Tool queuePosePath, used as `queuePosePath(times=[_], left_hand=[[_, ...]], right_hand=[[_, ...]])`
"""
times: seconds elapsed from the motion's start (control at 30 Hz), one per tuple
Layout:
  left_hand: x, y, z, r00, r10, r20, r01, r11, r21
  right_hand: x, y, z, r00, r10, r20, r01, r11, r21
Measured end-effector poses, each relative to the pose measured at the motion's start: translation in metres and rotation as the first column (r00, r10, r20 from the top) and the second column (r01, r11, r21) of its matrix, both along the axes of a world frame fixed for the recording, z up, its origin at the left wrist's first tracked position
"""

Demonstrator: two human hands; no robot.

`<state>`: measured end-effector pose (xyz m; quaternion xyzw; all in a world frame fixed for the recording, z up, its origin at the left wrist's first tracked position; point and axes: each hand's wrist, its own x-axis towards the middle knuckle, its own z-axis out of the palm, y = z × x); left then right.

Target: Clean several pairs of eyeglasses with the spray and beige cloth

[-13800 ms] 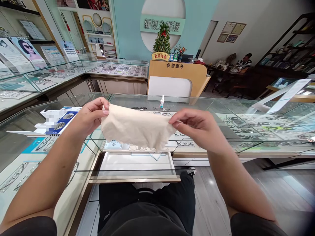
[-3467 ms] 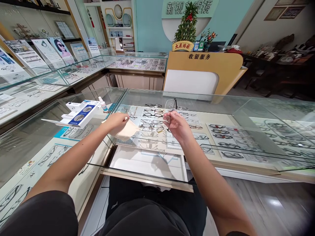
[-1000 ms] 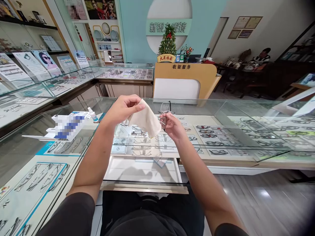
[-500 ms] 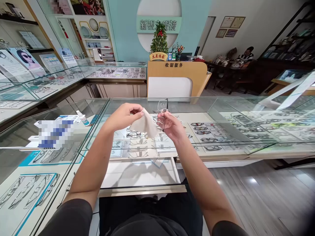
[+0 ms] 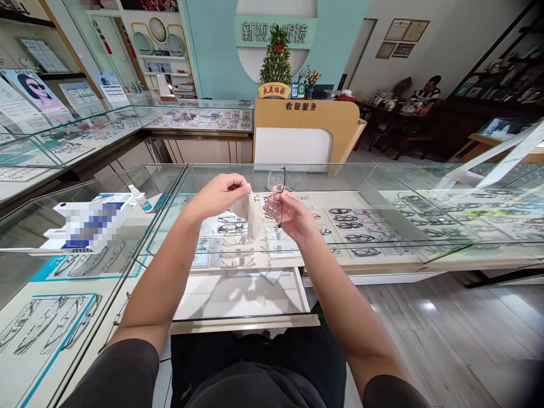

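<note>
My left hand [image 5: 219, 195] pinches a pale cloth [image 5: 254, 218] by its upper edge, and the cloth hangs down over the glass counter. Just to the right, my right hand [image 5: 295, 214] holds a pair of dark-framed glasses [image 5: 277, 180] by the frame, with the lenses one above the other. A small gap lies between cloth and glasses. Both hands are above the glass counter, over an open white drawer [image 5: 242, 297].
The glass display counter [image 5: 382, 198] holds rows of eyeglasses. At the left, a spray bottle [image 5: 140, 198] stands by a white and blue box [image 5: 91, 224]. A wooden desk [image 5: 306, 130] with a plant [image 5: 276, 59] is ahead. A person [image 5: 429, 90] sits at the back right.
The cloth now hangs narrower and has swung slightly, its bottom edge further left. The glasses have shifted a little left and turned slightly. The camera view has tilted down a little.
</note>
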<state>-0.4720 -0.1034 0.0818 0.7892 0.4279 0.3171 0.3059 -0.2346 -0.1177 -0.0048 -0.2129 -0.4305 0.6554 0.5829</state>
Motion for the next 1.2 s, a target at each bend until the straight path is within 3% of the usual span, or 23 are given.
queuePosePath(times=[0.13, 0.37, 0.6, 0.73, 1.03, 1.2], left_hand=[[0.000, 0.004, -0.003, 0.999, -0.035, -0.015, 0.034, 0.997, -0.071], [0.002, 0.011, -0.012, 0.948, -0.312, -0.065, 0.309, 0.950, -0.044], [0.010, 0.015, -0.018, 0.841, -0.539, 0.051, 0.537, 0.821, -0.193], [0.016, 0.018, -0.025, 0.806, -0.571, 0.155, 0.591, 0.780, -0.205], [0.020, 0.025, -0.039, 0.803, -0.541, 0.249, 0.592, 0.773, -0.229], [0.028, 0.031, -0.053, 0.779, -0.547, 0.305, 0.623, 0.732, -0.277]], right_hand=[[0.000, -0.006, 0.003, 1.000, -0.021, 0.005, 0.021, 0.999, 0.048], [0.002, -0.018, 0.011, 0.997, 0.009, 0.082, -0.027, 0.977, 0.212], [0.008, -0.024, 0.015, 0.982, 0.108, 0.157, -0.151, 0.944, 0.292], [0.011, -0.025, 0.016, 0.974, 0.178, 0.140, -0.215, 0.925, 0.315], [0.011, -0.024, 0.016, 0.992, 0.098, 0.078, -0.113, 0.968, 0.226], [0.011, -0.024, 0.018, 0.994, 0.093, 0.064, -0.106, 0.965, 0.239]])
